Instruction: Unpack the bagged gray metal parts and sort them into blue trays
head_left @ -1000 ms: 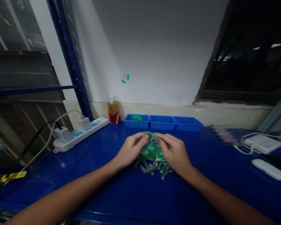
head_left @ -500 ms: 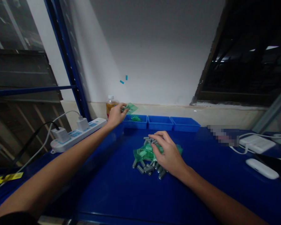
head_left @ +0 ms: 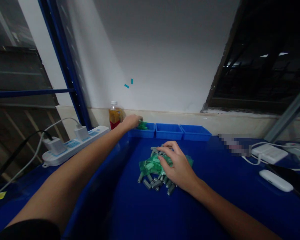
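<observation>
While the left hand (head_left: pixel 132 122), its grip indiscernible, is at the leftmost blue tray (head_left: pixel 143 134), the right hand (head_left: pixel 177 165), grip spread, lies over green packets (head_left: pixel 147 165) and grey cylinders (head_left: pixel 147 184).

Head-worn camera, one: wide view from above the near side of a blue tabletop (head_left: pixel 140 213), facing forward and down toward a white wall (head_left: pixel 170 66). Right hand (head_left: pixel 177 165) at middle range; left hand (head_left: pixel 132 121) farther off; dark window (head_left: pixel 262 73) at right.
</observation>
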`<state>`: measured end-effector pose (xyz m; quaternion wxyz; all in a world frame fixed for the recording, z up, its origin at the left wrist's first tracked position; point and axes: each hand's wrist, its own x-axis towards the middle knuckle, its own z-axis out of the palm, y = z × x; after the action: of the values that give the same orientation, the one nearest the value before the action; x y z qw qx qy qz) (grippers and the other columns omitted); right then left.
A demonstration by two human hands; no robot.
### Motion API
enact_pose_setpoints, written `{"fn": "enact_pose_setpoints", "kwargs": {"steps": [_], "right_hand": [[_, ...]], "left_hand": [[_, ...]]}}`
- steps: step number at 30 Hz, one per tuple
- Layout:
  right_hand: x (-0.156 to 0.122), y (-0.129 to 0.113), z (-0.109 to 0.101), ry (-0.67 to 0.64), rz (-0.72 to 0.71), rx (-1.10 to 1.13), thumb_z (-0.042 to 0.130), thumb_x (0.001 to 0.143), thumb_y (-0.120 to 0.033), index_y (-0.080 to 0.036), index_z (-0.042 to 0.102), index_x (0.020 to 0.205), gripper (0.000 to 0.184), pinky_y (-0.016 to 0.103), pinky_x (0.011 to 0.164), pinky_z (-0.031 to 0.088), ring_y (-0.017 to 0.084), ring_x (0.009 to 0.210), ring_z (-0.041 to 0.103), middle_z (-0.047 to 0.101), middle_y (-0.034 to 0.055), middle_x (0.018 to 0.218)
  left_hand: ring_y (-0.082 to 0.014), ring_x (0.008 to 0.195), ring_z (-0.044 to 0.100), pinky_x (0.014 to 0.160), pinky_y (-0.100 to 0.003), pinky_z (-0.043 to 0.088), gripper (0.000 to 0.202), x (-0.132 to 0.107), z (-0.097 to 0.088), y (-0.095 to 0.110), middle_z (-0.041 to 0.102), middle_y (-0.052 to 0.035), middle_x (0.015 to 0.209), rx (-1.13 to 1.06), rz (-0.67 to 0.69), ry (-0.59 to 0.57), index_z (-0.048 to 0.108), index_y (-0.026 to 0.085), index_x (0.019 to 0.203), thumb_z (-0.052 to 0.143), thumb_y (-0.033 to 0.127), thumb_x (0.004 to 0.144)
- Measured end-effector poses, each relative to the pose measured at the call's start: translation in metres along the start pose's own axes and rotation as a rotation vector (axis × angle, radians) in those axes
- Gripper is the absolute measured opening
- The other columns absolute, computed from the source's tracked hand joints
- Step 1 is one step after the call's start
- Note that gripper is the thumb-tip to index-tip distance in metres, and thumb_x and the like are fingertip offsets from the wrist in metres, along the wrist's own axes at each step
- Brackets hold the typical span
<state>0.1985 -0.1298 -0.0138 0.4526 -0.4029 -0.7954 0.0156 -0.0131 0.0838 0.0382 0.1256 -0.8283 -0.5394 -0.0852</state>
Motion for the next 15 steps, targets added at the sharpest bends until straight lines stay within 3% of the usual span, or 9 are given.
{"fn": "enact_pose_setpoints", "kwargs": {"steps": [4,8,11,15], "right_hand": [[0.0,0.001,0.002,-0.026,0.005,0.001,0.051,0.082,-0.017,-0.02,0.062,0.105,0.025,0.039,0.084,0.048,0.021,0.095,0.055,0.051,0.0095,0.101],[0.002,-0.001,-0.002,-0.097,0.009,-0.032,0.052,0.084,-0.019,-0.019,0.063,0.103,0.022,0.038,0.083,0.047,0.021,0.093,0.054,0.054,0.0088,0.098],[0.006,0.002,-0.012,-0.218,0.007,-0.133,0.051,0.087,-0.023,-0.019,0.063,0.103,0.02,0.037,0.083,0.044,0.021,0.092,0.053,0.059,0.0075,0.093],[0.008,0.014,-0.023,-0.319,0.065,-0.288,0.053,0.087,-0.032,-0.02,0.064,0.103,0.023,0.039,0.082,0.041,0.023,0.095,0.052,0.062,0.0078,0.094]], "left_hand": [[-0.0228,0.1,0.061,0.085,-0.028,0.046,0.041,0.005,0.007,-0.001,0.067,-0.0086,0.11,0.025,0.063,-0.126,0.062,0.025,0.116,0.053,0.014,0.077],[-0.0228,0.099,0.062,0.084,-0.028,0.046,0.047,0.0,0.009,0.002,0.068,-0.0085,0.108,0.034,0.104,-0.176,0.06,0.025,0.119,0.052,0.01,0.075],[-0.0233,0.098,0.062,0.083,-0.029,0.047,0.045,-0.009,0.009,0.004,0.067,-0.0105,0.11,0.03,0.109,-0.173,0.058,0.023,0.122,0.049,0.013,0.078],[-0.0224,0.114,0.054,0.092,-0.03,0.042,0.048,-0.016,0.007,0.007,0.057,-0.0116,0.127,0.006,0.134,-0.1,0.044,0.021,0.134,0.042,0.018,0.086]]}}
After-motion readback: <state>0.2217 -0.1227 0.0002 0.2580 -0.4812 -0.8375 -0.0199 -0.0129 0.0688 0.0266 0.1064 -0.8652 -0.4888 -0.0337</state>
